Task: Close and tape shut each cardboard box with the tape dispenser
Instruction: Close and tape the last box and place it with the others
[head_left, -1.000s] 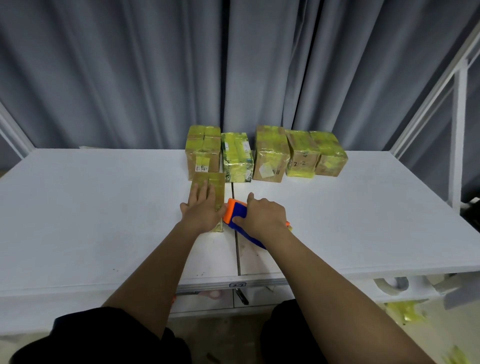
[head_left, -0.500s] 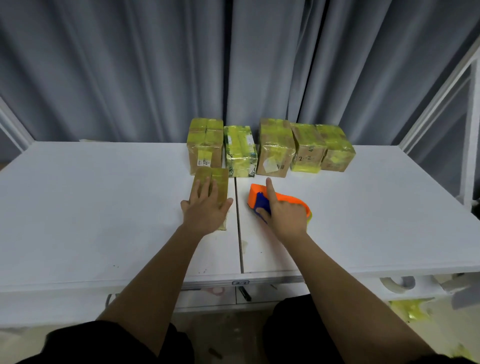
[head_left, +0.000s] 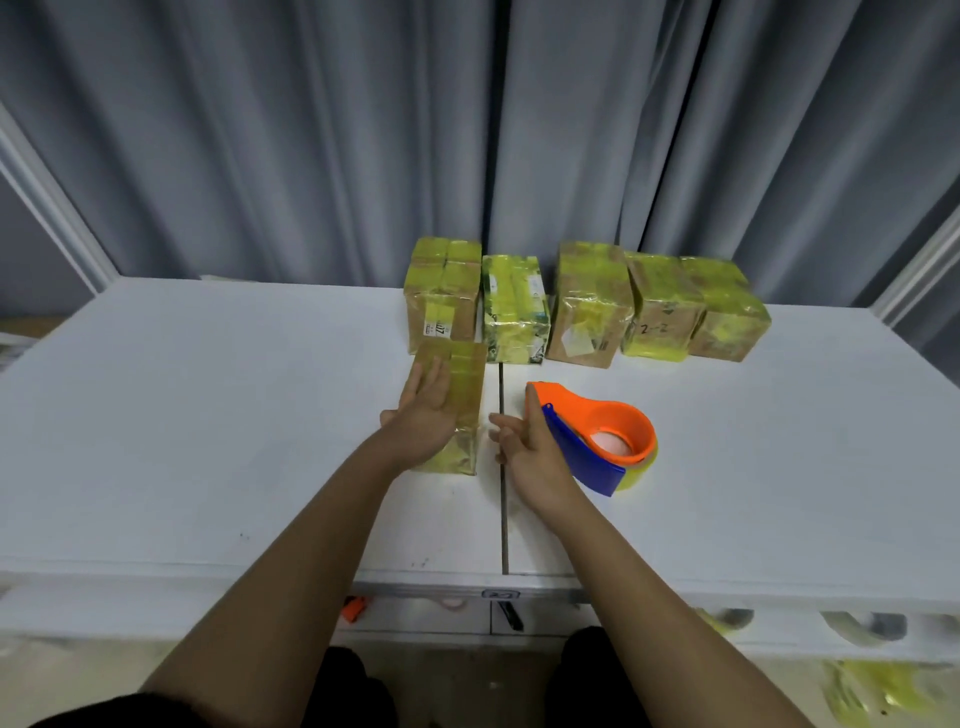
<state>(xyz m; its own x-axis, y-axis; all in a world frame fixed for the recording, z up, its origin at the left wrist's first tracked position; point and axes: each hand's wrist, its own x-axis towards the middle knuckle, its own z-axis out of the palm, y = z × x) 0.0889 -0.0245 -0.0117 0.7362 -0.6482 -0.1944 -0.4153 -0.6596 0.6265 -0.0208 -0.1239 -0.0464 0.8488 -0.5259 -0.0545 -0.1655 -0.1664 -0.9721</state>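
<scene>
A flat cardboard box wrapped in yellow tape lies on the white table near the middle seam. My left hand rests flat on top of it with straight fingers. The orange and blue tape dispenser with its yellow roll lies on the table to the right of the seam. My right hand hovers beside the dispenser's left side, fingers spread and relaxed, holding nothing.
Several taped boxes stand in a row at the table's back edge, just beyond the flat box. Grey curtains hang behind. White frame posts rise at both sides. Yellow tape scraps lie on the floor at lower right.
My right hand set the dispenser down to the right of the seam and let go of it, drawing back to its left. My left hand stayed on the flat box.
</scene>
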